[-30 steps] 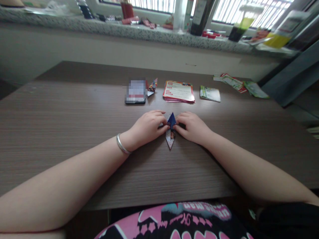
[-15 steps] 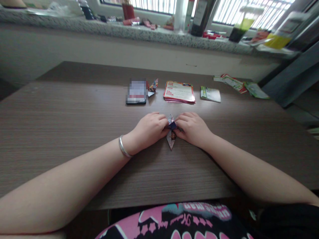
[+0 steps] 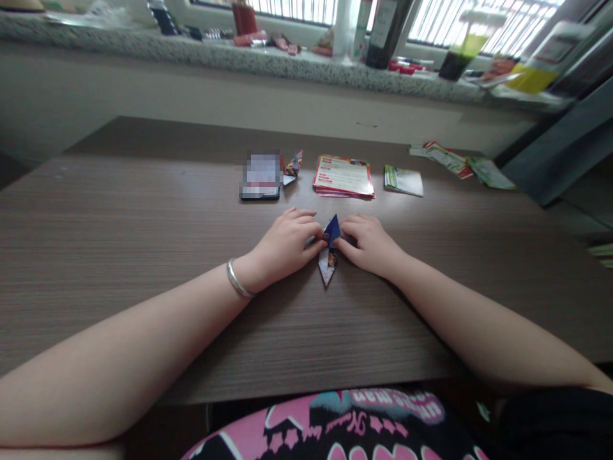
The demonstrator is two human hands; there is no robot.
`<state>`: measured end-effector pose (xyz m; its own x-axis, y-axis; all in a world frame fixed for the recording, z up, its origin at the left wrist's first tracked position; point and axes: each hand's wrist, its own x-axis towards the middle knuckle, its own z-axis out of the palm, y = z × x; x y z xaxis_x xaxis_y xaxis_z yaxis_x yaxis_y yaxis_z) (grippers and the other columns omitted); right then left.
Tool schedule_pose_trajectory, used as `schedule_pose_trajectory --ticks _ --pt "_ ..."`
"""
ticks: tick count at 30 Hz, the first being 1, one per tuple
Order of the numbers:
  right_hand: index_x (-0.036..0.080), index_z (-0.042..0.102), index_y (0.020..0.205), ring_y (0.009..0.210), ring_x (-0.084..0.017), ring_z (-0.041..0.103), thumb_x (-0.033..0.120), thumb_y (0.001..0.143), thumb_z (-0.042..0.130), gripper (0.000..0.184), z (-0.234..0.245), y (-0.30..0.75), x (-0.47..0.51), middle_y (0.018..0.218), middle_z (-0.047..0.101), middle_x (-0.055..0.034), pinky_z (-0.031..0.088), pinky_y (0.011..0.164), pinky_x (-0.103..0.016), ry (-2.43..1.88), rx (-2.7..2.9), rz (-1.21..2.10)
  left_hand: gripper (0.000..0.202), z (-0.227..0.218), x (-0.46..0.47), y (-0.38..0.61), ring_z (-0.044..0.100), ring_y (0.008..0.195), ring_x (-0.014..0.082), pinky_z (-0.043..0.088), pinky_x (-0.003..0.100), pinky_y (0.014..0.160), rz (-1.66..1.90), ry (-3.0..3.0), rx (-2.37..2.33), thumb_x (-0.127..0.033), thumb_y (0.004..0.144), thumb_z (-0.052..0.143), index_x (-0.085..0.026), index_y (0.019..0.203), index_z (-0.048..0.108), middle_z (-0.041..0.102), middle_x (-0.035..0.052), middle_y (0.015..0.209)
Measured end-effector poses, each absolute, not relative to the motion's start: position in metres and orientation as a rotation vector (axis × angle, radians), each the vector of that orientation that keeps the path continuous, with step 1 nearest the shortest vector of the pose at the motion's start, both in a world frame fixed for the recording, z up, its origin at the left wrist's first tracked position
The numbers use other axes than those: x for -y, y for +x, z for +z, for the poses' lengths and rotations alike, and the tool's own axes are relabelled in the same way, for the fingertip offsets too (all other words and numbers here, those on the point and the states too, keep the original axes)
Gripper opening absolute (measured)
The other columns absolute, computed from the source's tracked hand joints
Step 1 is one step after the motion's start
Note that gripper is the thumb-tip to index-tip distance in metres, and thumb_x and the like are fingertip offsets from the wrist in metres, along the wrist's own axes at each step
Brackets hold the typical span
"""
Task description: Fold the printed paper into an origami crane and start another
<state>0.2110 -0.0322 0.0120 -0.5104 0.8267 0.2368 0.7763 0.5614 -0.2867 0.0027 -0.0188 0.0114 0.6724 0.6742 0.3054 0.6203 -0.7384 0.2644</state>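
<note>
A narrow piece of folded origami paper lies on the table between my hands, pointed at its near and far ends. Its far half shows dark blue, the near half pale with a printed brown patch. My left hand, with a silver bangle at the wrist, pinches its left edge between thumb and fingers. From the other side, my right hand grips the right edge, thumb on the paper near the middle. Fingertips partly hide both edges.
Beyond my hands lie a phone with a blurred screen, a small folded paper figure, a stack of printed cards and a smaller stack. Packets lie at the far right. Bottles line the stone windowsill.
The blue flap, small and bunched at the middle before, now stands out as a long point toward the far end. My fingers have loosened and shifted slightly along the paper's edges.
</note>
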Motion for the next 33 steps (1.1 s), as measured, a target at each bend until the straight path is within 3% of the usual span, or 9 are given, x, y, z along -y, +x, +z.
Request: schedule_pose_trajectory --ticks 4,12,14,17,21,25,33 --pt "0.019 0.059 0.074 0.078 -0.02 0.054 0.034 0.089 0.054 0.021 0.012 0.209 0.029 0.078 0.064 -0.0043 0.036 0.073 -0.032 -1.401 2.363 0.206 0.017 0.013 0.02 0.004 0.057 0.121 0.0276 0.036 0.055 0.108 0.592 2.754 -1.128 -0.033 0.088 0.059 -0.019 0.084 0.068 0.072 0.0088 0.103" --pt "0.02 0.06 0.069 0.079 -0.02 0.055 0.031 0.083 0.065 0.019 0.01 0.207 0.025 0.076 0.066 -0.003 0.035 0.073 -0.032 -1.448 2.279 0.232 0.013 0.015 0.019 0.006 0.063 0.111 0.0255 0.035 0.053 0.108 0.587 2.731 -1.155 -0.031 0.085 0.064 -0.019 0.082 0.068 0.073 0.006 0.098" --pt "0.02 0.061 0.07 0.08 -0.021 0.056 0.031 0.082 0.066 0.018 0.01 0.207 0.025 0.077 0.067 -0.0038 0.036 0.074 -0.032 -1.461 2.269 0.234 0.013 0.016 0.02 0.005 0.066 0.101 0.0239 0.043 0.047 0.101 0.553 2.721 -1.177 -0.032 0.086 0.063 -0.019 0.085 0.067 0.073 0.0045 0.094" --pt "0.02 0.063 0.071 0.081 -0.021 0.056 0.031 0.081 0.068 0.016 0.008 0.208 0.024 0.078 0.067 -0.004 0.036 0.074 -0.033 -1.486 2.253 0.241 0.017 0.02 0.022 0.002 0.068 0.087 0.0211 0.053 0.033 0.079 0.422 2.771 -1.199 -0.031 0.089 0.058 -0.021 0.098 0.067 0.072 0.0041 0.092" --pt "0.02 0.065 0.072 0.079 -0.02 0.057 0.032 0.079 0.071 0.015 0.004 0.21 0.022 0.078 0.068 -0.0038 0.038 0.074 -0.033 -1.492 2.23 0.266 0.032 0.025 0.022 -0.006 0.068 0.099 0.0194 0.053 0.029 0.085 0.272 2.962 -0.944 -0.023 0.09 0.054 -0.026 0.119 0.063 0.071 0.0036 0.114" --pt "0.02 0.065 0.071 0.078 -0.02 0.057 0.03 0.077 0.072 0.014 0.002 0.212 0.022 0.078 0.069 -0.0039 0.039 0.074 -0.033 -1.5 2.177 0.3 0.032 0.026 0.021 -0.009 0.066 0.107 0.0192 0.052 0.031 0.093 0.272 3.024 -0.84 -0.024 0.094 0.046 -0.025 0.118 0.067 0.07 0.0039 0.117" --pt "0.02 0.062 0.074 0.079 -0.02 0.057 0.029 0.076 0.073 0.015 0.0 0.211 0.021 0.081 0.068 -0.0035 0.04 0.072 -0.032 -1.511 2.149 0.302 0.033 0.03 0.03 -0.003 0.067 0.103 0.0205 0.054 0.033 0.089 0.22 3.038 -0.919 -0.027 0.096 0.043 -0.023 0.116 0.069 0.07 0.0053 0.118"
